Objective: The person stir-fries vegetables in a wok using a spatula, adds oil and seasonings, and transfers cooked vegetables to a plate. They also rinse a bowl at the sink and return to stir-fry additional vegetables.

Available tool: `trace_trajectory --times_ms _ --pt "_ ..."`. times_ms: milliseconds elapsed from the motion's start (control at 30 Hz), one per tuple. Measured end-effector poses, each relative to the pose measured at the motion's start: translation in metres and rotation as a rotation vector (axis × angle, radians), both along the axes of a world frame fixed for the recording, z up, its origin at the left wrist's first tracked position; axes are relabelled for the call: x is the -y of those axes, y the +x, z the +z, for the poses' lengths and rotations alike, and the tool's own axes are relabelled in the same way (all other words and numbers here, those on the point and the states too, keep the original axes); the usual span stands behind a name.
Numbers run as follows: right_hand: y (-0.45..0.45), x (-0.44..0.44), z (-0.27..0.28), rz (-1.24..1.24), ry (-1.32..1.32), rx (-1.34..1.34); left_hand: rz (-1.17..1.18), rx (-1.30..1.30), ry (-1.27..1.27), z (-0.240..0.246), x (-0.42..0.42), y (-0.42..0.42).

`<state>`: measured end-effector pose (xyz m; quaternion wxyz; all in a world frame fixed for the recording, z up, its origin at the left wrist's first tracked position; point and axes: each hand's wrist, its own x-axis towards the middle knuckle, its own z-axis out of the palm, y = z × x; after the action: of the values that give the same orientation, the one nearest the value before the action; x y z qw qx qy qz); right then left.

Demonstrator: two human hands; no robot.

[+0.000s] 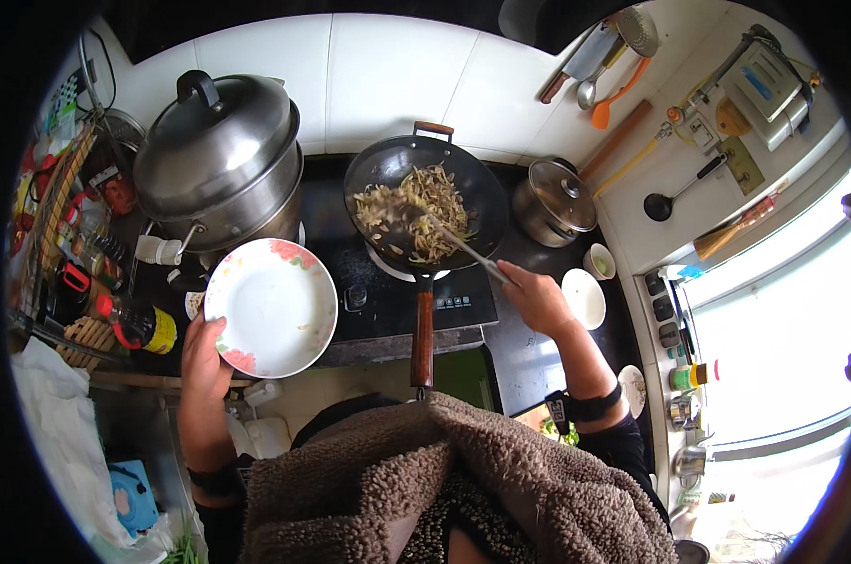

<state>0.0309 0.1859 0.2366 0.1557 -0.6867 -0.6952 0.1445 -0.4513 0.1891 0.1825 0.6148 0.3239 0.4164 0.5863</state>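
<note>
A dark wok [489, 204] with a wooden handle sits on the black gas hob [460, 317], its handle towards me. Inside lies a heap of sliced, cooked food [436, 197], with several pieces apart from the heap. My right hand [538, 296] grips the metal handle of a cooking utensil [471, 252]; the utensil's head is hidden in the food. My left hand [207, 352] holds a white plate with pink flowers [270, 307] by its left rim, to the left of the wok and a little nearer me. The plate bears only small specks.
A large steel steamer pot [221, 162] with a domed lid stands left of the wok. On the right are a lidded steel pot [556, 201], a white bowl [584, 299] and a small cup [599, 261]. A sauce bottle [140, 328] stands at the left. Utensils, among them a cleaver [589, 53], hang on the wall.
</note>
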Motion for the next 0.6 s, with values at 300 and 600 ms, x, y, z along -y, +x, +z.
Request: trace_trajectory --times_ms 300,600 --pt "0.035 -0.051 -0.031 0.11 0.031 -0.016 -0.015 0.032 -0.04 -0.002 0.005 0.004" --pt "0.0 -0.051 -0.034 0.048 0.157 -0.014 -0.005 0.011 -0.012 -0.008 -0.003 0.002"
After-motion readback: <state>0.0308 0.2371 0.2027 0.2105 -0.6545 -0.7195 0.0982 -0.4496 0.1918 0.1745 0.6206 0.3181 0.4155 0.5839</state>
